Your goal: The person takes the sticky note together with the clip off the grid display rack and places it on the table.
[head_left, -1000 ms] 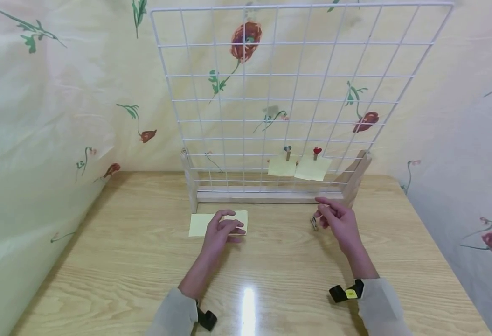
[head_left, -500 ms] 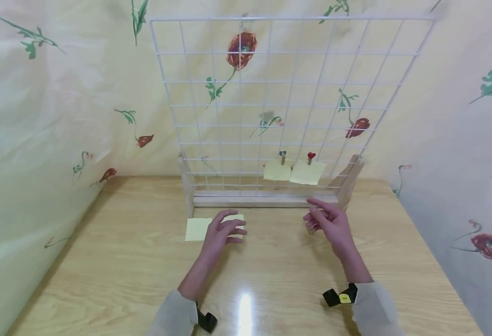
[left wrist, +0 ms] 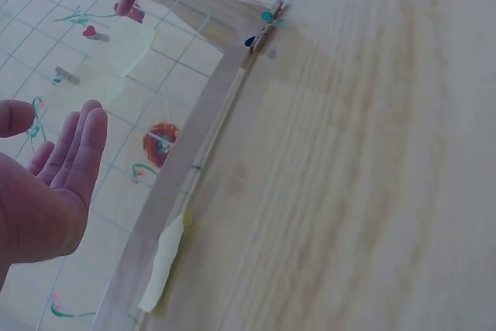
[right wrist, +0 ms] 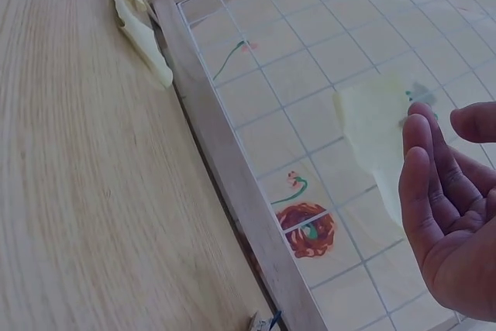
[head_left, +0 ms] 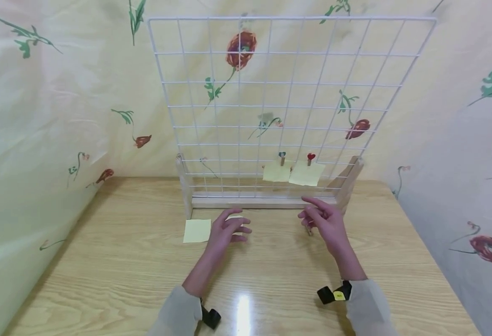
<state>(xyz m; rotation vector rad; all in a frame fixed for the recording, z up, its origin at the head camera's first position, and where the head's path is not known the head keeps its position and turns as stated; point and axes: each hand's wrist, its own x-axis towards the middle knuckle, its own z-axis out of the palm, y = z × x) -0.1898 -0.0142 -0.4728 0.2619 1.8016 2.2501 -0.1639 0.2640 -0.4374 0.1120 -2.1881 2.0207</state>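
Note:
My left hand [head_left: 229, 228], fingers spread and relaxed, hovers over a pale yellow note [head_left: 238, 219] that it partly covers. Left of it another yellow note [head_left: 197, 231] lies flat on the table. In the left wrist view, that hand [left wrist: 46, 199] is empty. My right hand [head_left: 327, 224] hangs loosely bent above clothespins [head_left: 309, 231] on the table, which it mostly hides. The left wrist view shows these small wooden clothespins [left wrist: 267, 30] lying apart from the fingers. Seen from the right wrist, the right hand [right wrist: 457, 215] has nothing between thumb and fingers.
A white wire grid [head_left: 266, 107] leans back in a wooden stand [head_left: 262, 202] behind the hands. Two yellow notes hang low on it, one [head_left: 276, 172] by a blue-heart clothespin [head_left: 282, 157], the other [head_left: 306, 174] by a red-heart clothespin [head_left: 310, 158]. Flowered cloth surrounds the wooden table [head_left: 145, 270].
The head view has shifted slightly. My left hand has moved a little right over the notes, and my right hand a little left above the clothespins. Nothing was taken hold of.

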